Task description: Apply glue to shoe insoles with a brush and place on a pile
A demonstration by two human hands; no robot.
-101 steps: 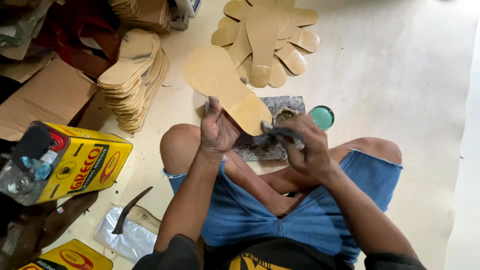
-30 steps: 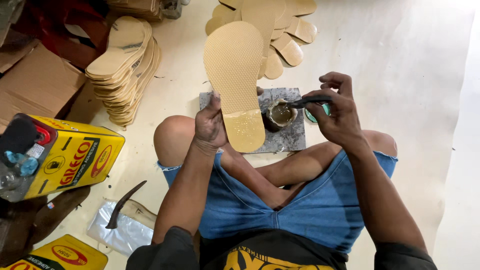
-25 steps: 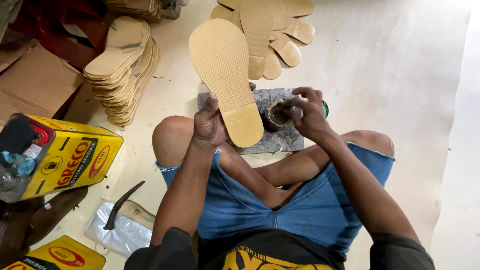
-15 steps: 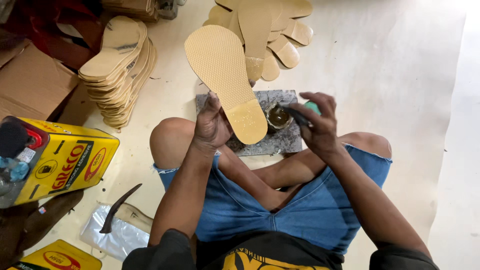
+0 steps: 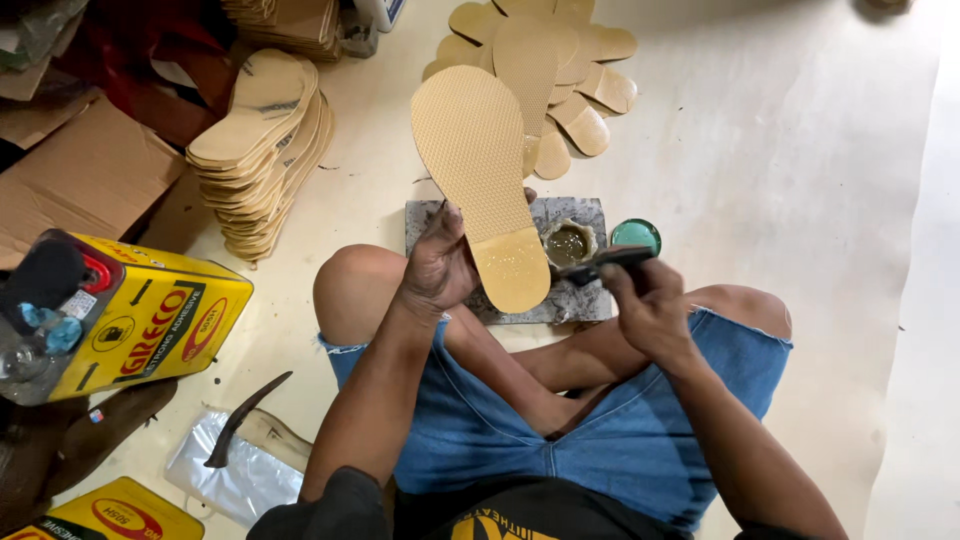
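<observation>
My left hand (image 5: 438,268) grips a tan textured shoe sole (image 5: 478,170) near its heel, and the sole slants up and away from me. The heel end looks wet and glossy. My right hand (image 5: 645,305) holds a dark brush (image 5: 597,266) whose tip points at the glossy heel. Both hands hover over a grey stone slab (image 5: 575,300) on the floor. A small open pot of glue (image 5: 567,242) stands on the slab, with a green lid (image 5: 636,234) just to its right. I sit cross-legged in blue denim shorts.
Several tan soles (image 5: 560,60) fan out on the floor beyond the slab. A stack of insoles (image 5: 258,150) lies to the left. Yellow adhesive tins (image 5: 150,320) stand at the left, near cardboard (image 5: 70,170) and a hammer (image 5: 240,420) on a plastic bag.
My right hand drew the brush back from the glue pot and moved its tip to the sole's heel. The left hand kept hold of the sole, which tilted slightly left.
</observation>
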